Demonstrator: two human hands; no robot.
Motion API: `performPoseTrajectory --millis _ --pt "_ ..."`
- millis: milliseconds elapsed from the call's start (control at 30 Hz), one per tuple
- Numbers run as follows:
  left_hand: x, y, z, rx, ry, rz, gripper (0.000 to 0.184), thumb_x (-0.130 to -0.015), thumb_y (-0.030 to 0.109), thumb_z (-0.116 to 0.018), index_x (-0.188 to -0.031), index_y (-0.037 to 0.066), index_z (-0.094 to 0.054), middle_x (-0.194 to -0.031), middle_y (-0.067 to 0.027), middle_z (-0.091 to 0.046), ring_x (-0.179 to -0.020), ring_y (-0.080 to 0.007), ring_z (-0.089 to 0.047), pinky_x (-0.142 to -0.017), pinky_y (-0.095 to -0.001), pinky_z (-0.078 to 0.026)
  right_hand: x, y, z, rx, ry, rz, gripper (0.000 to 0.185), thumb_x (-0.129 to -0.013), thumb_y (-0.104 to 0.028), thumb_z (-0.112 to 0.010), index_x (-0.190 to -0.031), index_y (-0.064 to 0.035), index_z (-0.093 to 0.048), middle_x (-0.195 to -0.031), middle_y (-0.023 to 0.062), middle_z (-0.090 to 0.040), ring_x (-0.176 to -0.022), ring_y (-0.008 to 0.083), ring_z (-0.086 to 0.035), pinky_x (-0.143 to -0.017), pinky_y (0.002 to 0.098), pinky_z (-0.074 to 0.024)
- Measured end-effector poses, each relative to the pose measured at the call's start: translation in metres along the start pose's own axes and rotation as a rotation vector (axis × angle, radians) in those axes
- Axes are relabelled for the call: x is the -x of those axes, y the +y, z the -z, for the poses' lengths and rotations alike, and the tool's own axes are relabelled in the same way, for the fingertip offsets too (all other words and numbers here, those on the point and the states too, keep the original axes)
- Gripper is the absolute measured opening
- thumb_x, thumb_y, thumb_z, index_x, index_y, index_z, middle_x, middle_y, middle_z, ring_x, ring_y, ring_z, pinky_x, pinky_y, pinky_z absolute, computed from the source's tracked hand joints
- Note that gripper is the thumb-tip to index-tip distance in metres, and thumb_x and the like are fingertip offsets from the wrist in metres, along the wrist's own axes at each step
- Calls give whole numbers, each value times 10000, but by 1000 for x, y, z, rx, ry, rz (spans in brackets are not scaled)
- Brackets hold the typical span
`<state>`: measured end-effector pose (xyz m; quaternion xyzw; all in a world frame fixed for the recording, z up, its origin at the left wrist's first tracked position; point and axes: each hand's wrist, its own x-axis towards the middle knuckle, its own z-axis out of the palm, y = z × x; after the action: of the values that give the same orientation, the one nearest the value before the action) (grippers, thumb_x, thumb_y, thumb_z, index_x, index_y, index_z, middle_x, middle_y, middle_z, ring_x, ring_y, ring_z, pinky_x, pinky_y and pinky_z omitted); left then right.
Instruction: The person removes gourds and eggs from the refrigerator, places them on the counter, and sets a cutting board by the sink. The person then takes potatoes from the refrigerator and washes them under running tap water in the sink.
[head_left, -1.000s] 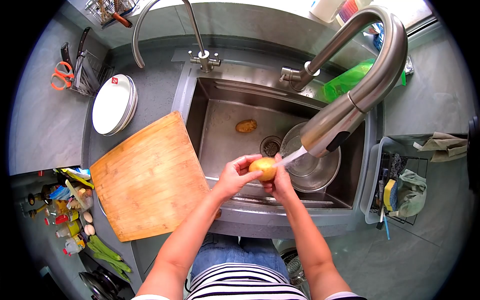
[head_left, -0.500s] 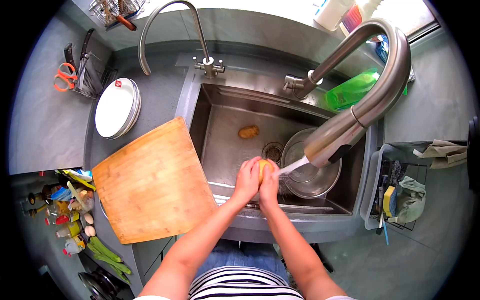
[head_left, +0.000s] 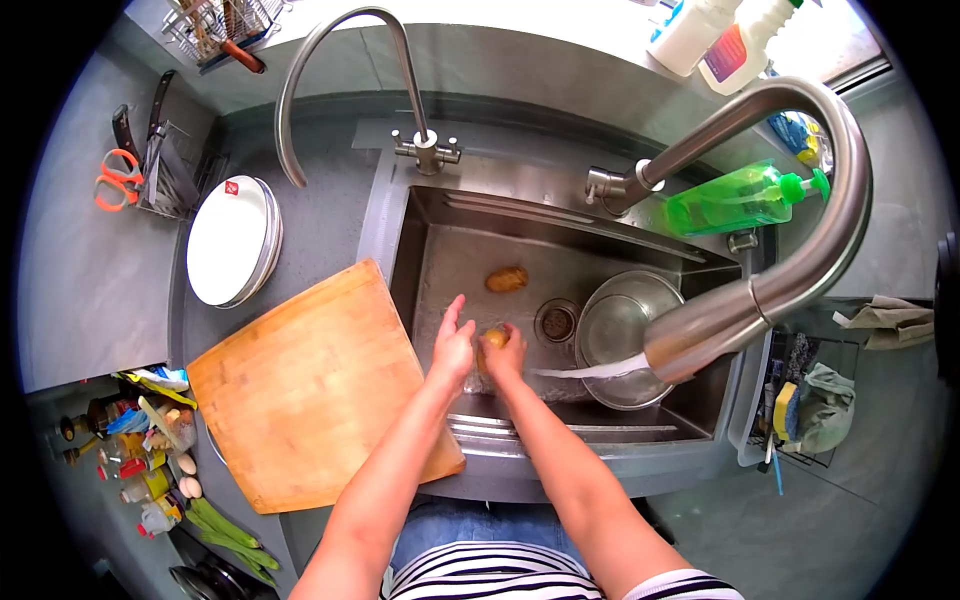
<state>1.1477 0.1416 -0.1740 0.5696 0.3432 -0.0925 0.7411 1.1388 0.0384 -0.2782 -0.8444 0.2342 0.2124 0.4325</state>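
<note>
My right hand point(head_left: 507, 354) grips a wet yellow potato point(head_left: 493, 339) over the left part of the steel sink point(head_left: 450, 245). Just left of it, my left hand point(head_left: 455, 347) is held open, its fingers apart and nothing in them. Water drips below the potato. A second, browner potato point(head_left: 507, 279) lies on the sink floor beyond my hands. From the large pull-down faucet point(head_left: 700, 335) at the right, a stream runs leftward over a metal bowl point(head_left: 625, 300) and toward my right wrist.
A wooden cutting board point(head_left: 310, 390) overlaps the sink's left edge. Stacked plates point(head_left: 228, 243) stand behind it. A green soap bottle point(head_left: 735, 198) lies behind the sink, near the faucet base. At the right hangs a caddy with a sponge point(head_left: 786, 411).
My hands have parted and moved left, away from the water stream. The potato, held between both hands before, is now in my right hand. The view has shifted slightly.
</note>
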Motion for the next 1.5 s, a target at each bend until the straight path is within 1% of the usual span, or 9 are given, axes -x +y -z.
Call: performPoseTrajectory --millis 200,500,700,900,1000,1100,1200,1400,1500 --pt "-1 33 4 30 95 8 625 -919 96 -508 -1501 90 -280 -1545 -141 -267 -1427 -249 -219 -1155 -348 -176 -38 -37 -10 213 349 377 755 -744 -113 -697 -1416 -88 -354 -1488 225 -278 -1374 436 -254 -1047 490 -371" --pt "-8 14 12 -168 203 -45 667 -918 114 -524 -1514 103 -226 -1562 -144 -206 -1438 -254 -198 -1157 -360 -193 -54 -45 6 571 -32 170 533 -784 -164 -698 -1259 -66 -476 -1370 229 -415 -1196 426 -510 -917 486 -476" --pt "-18 -7 11 -24 103 -3 699 -923 134 -549 -1522 114 -190 -1510 -156 -277 -1362 -240 -317 -1125 -349 -248 -33 -36 18 231 -79 -116 541 -826 -273 -686 -1253 -42 -448 -1219 230 -528 -1132 429 -544 -951 484 -455" --pt "-4 -16 -9 42 109 21 745 -899 211 -610 -1518 145 -201 -1451 -229 -361 -1329 -289 -368 -1089 -371 -301 -21 -11 31 211 171 225 649 -824 -278 -692 -1325 -31 -360 -1245 310 -503 -1124 446 -551 -938 486 -457" --pt "12 -6 -12 12 105 58 762 -897 202 -614 -1524 165 -182 -1358 -208 -435 -1218 -262 -452 -1025 -351 -369 -22 -11 36 351 -4 119 610 -839 -266 -688 -1290 13 -387 -1172 338 -548 -1115 434 -572 -916 494 -471" --pt "28 3 -22 148 75 79 744 -919 117 -567 -1528 87 -141 -1587 -219 -60 -1476 -260 -91 -1154 -357 -194 -20 -4 27 123 -78 -62 555 -870 -270 -668 -1232 67 -416 -1050 317 -604 -1033 413 -626 -854 507 -497" --pt "37 2 -31 169 101 153 767 -907 83 -581 -1532 87 -136 -1548 -227 -205 -1423 -260 -254 -1125 -356 -263 -3 -13 52 -143 -391 -219 520 -892 -294 -649 -1149 105 -436 -974 304 -632 -985 422 -644 -815 502 -508" --pt "31 -45 -59 -2 -201 69 668 -878 106 -684 -1425 69 -301 -1149 -109 -570 -985 -168 -567 -862 -296 -486 55 -12 128 39 -241 438 388 -883 -161 -611 -1186 13 -443 -1019 263 -601 -944 489 -585 -800 489 -493" --pt "33 -52 -88 39 -82 20 311 -914 281 -673 -1073 41 -558 -888 -32 -596 -777 -115 -559 -706 -262 -483 79 -21 149 174 -20 692 454 -857 -87 -596 -1263 7 -416 -1060 268 -575 -981 475 -568 -808 492 -481"
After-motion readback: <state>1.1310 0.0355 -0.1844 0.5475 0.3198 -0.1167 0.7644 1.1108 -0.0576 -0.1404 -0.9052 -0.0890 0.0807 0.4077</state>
